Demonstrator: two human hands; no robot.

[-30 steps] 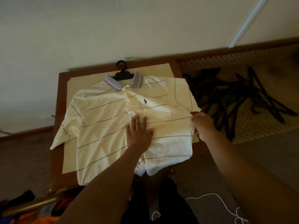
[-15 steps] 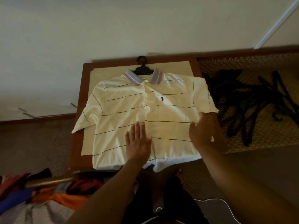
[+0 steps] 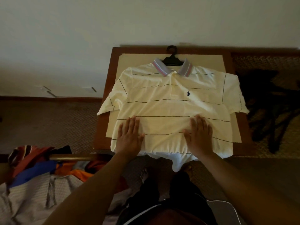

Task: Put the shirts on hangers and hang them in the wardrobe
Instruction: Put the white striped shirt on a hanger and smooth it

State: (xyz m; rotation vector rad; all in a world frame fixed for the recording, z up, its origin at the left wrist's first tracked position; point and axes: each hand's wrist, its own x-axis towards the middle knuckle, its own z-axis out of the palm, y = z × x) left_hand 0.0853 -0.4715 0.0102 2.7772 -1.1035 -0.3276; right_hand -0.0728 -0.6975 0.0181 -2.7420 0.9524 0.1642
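A cream striped polo shirt [image 3: 168,101] lies flat on a small table [image 3: 106,101] at frame centre, a black hanger [image 3: 172,59] in its collar. Left hand [image 3: 129,137] and right hand [image 3: 198,135] press its lower half, fingers straight, gripping nothing.

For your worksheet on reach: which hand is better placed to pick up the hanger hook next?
Right, narrowly. Both hands lie flat on the shirt, but the right hand sits closer beneath the hanger hook than the left hand.
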